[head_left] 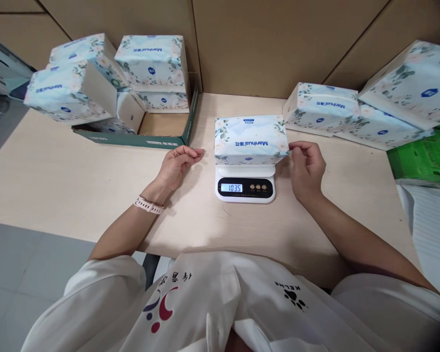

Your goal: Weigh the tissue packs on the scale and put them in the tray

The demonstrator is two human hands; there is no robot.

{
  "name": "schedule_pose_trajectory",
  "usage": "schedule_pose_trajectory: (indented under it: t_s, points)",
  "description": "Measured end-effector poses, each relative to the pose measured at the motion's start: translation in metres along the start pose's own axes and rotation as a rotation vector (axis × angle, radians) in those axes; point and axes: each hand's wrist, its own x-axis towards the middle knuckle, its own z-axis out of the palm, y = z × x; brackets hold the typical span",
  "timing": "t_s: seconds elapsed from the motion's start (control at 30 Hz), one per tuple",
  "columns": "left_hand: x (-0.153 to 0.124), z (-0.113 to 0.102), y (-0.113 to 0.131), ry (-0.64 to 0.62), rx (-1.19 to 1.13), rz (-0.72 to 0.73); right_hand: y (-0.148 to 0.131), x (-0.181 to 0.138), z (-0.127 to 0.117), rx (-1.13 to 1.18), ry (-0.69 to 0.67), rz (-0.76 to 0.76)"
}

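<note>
Tissue pack (250, 138) on scale (245, 188); right hand (306, 168) beside its corner

1. Soft, plastic-wrapped tissue packs, white and blue with a floral print (251, 139): nine in view.
2. Flat white digital scale (245, 188): one.
3. Shallow dark green cardboard tray (132, 139): one.
4. Bright green box (425, 159): one.

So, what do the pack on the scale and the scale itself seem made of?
The tissue pack: thin glossy plastic film, judging by its soft edges and sheen. The scale: smooth white hard plastic, likely, with a dark glossy panel around the lit display.
</note>
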Motion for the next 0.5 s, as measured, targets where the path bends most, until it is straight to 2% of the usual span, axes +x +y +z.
schedule_pose_trajectory:
  t_s: [0.13,0.23,0.33,0.5]
  points:
    - [-0.004,0.002,0.0,-0.025,0.035,0.042,-0.011,-0.009,-0.001,-0.169,0.046,-0.202]
    - [-0.01,0.007,0.001,-0.045,0.07,0.157,-0.01,-0.015,0.001,-0.187,0.011,-0.286]
    - [-0.015,0.014,0.002,-0.109,0.081,0.216,-0.008,-0.019,0.006,-0.106,-0.069,-0.216]
    - [-0.02,0.03,0.005,-0.295,0.075,0.161,-0.013,-0.026,0.014,0.036,-0.212,-0.102]
